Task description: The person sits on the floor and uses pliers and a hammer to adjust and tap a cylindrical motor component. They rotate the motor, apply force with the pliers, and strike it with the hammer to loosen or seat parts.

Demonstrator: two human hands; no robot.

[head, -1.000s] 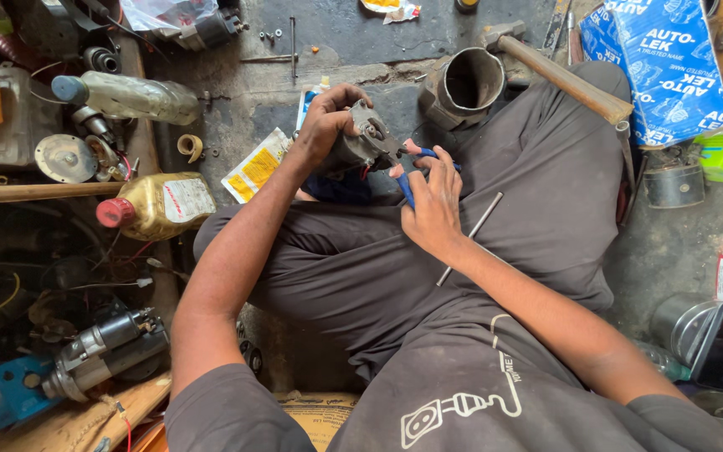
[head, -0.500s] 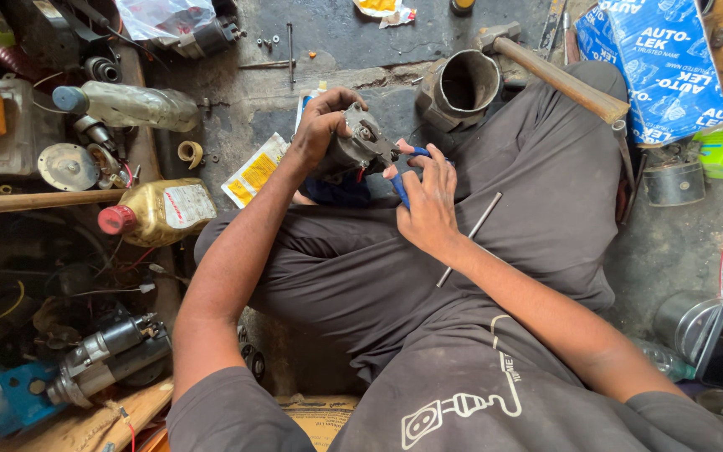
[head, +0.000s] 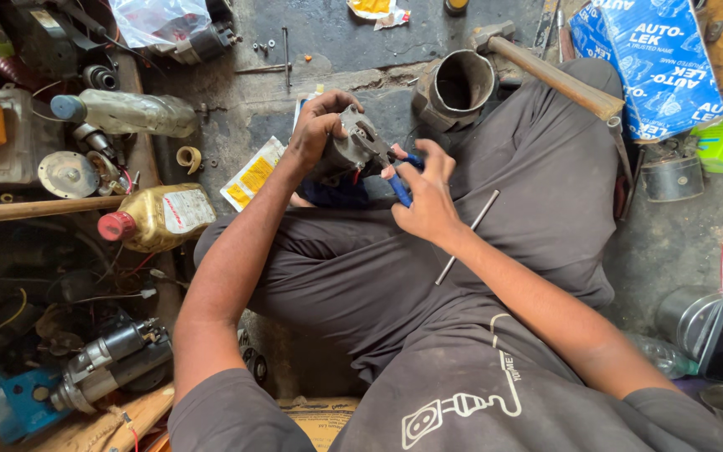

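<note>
I sit cross-legged on a workshop floor. My left hand grips a grey metal motor part held above my knees. My right hand holds a blue-handled tool with its tip against that part. A thin metal rod lies on my right thigh. A dark blue cloth sits under the part, partly hidden by my hands.
A metal cylinder housing and a wooden-handled hammer lie ahead. To the left are a yellow oil bottle with a red cap, a clear bottle, a starter motor and a wooden stick. A blue bag lies at the right.
My hands have shifted slightly on the motor part, and the blue-handled tool has turned a little against it. The view has moved a touch.
</note>
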